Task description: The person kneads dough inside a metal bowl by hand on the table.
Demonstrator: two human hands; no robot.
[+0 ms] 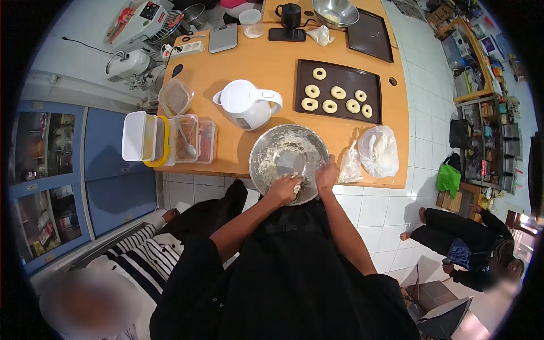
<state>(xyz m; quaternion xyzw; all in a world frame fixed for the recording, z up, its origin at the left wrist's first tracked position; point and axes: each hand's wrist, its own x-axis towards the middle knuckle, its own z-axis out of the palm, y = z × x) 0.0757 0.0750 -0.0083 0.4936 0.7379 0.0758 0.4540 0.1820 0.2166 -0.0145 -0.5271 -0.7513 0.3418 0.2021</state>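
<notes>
A metal mixing bowl (pixel 262 146) is at the front edge of the wooden table, tilted slightly toward me. Sticky dough residue and flour (pixel 290 137) coat its inner wall. My left hand (pixel 285 189) reaches into the near side of the bowl, its fingers curled on a lump of pale dough (pixel 297 188). The lump is mostly hidden by the fingers. At the bowl's right side, my right hand (pixel 327 174) grips the rim.
A dark baking tray (pixel 340 71) carries several dough rings. Left of the bowl stand a white electric kettle (pixel 245 105) and plastic containers (pixel 187 133). Plastic bags (pixel 378 152) lie right. One person sits at left (pixel 141 255), another at right (pixel 459 238).
</notes>
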